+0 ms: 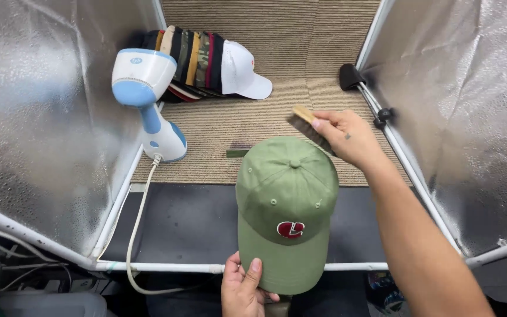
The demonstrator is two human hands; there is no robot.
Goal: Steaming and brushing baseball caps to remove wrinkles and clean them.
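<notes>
A green baseball cap (286,199) with a red and white emblem on its front hangs in the middle, brim toward me. My left hand (243,286) grips the brim's edge from below, thumb on top. My right hand (347,136) holds a wooden brush (307,126) with dark bristles against the cap's top right side.
A white and blue handheld garment steamer (148,100) stands at the left, its cord (136,235) trailing over the front frame. A row of stacked caps (206,61), a white one foremost, lies at the back on beige carpet. Silvery reflective panels (42,117) wall both sides.
</notes>
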